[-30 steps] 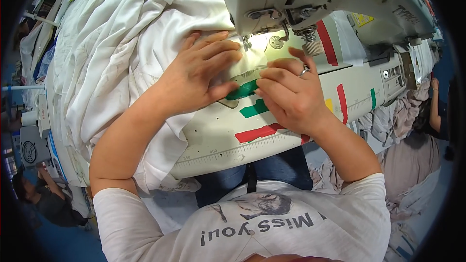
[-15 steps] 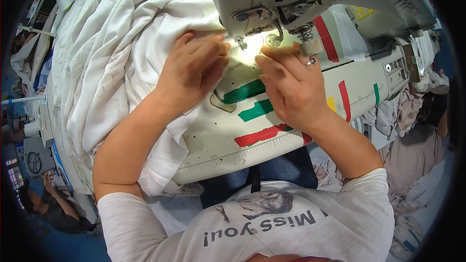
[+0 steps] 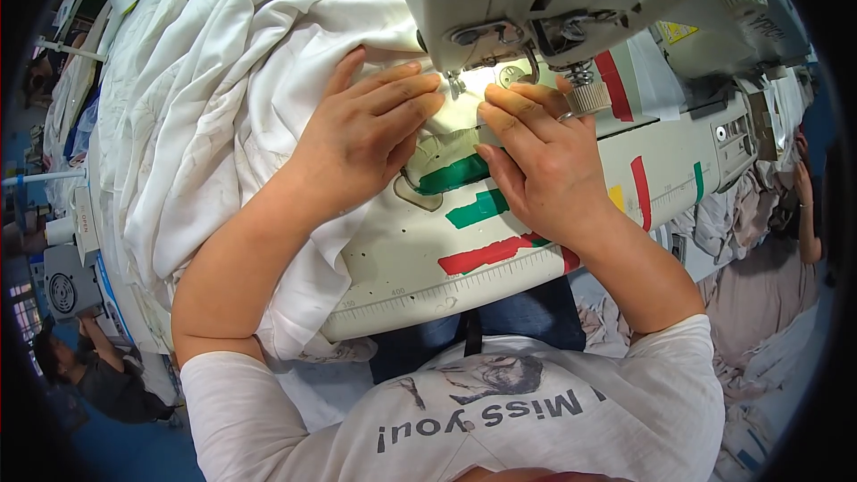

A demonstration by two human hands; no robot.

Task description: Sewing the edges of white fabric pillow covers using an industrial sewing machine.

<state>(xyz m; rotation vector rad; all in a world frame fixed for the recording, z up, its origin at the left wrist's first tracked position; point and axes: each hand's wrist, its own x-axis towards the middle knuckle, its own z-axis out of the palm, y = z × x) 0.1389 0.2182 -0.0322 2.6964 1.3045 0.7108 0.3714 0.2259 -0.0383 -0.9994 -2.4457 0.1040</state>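
White fabric (image 3: 237, 94) lies in deep folds over the left of the sewing machine's bed (image 3: 393, 259), its edge reaching the lit needle area. My left hand (image 3: 361, 134) rests on this fabric with fingers stretched out and nothing gripped, fingertips just left of the presser foot (image 3: 456, 86). On the other side of the foot, my right hand (image 3: 546, 152) lies with its fingers extended over the bed, a ring on one finger. Glare hides how much cloth is beneath its fingertips. Above both hands hangs the sewing machine's head (image 3: 482, 0).
A knurled tension knob (image 3: 587, 99) sits close above my right fingers. Green tape (image 3: 478, 209) and red tape (image 3: 491, 254) mark the bed. Piled cloth (image 3: 723, 214) is at the right. A person in dark clothing (image 3: 116, 384) is at the lower left.
Both hands' fingers were curled with tips together; now they are straightened and laid flatter beside the presser foot. The whole view has shifted slightly.
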